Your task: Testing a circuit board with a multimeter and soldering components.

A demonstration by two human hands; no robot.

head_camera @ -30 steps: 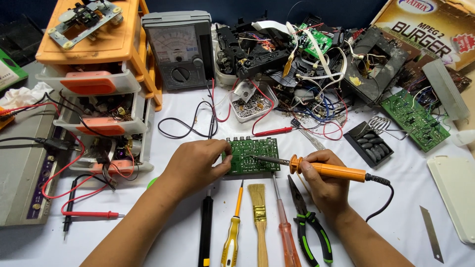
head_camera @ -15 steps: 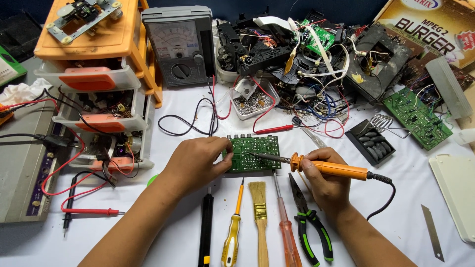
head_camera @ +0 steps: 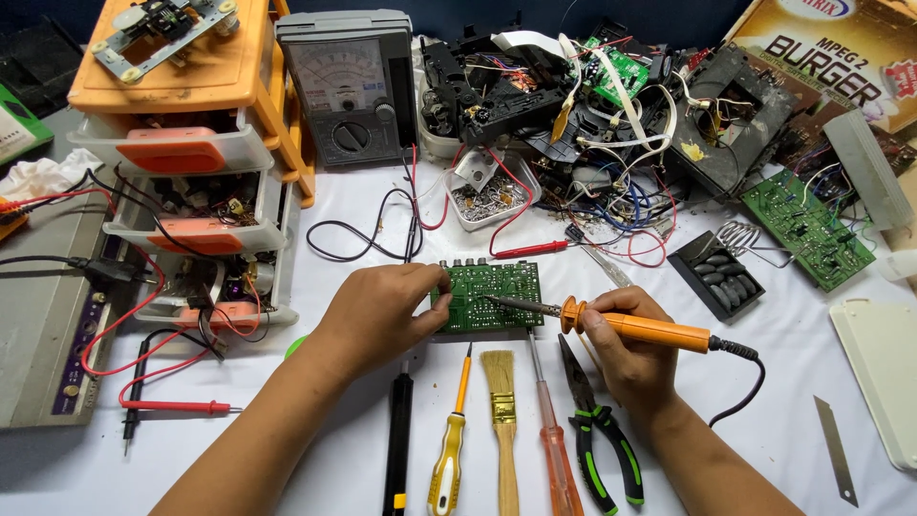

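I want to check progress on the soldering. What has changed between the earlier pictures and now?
Almost nothing visibly changed. The right hand still holds the orange soldering iron with its tip on the green board, and the left hand still grips the board's left edge. The view shifts only slightly. The row of tools in front of the person and the meter stayed where they were.

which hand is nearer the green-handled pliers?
Right. The right hand, holding the orange soldering iron, sits just above and right of the pliers. The left hand is farther off to their upper left, on the green circuit board.
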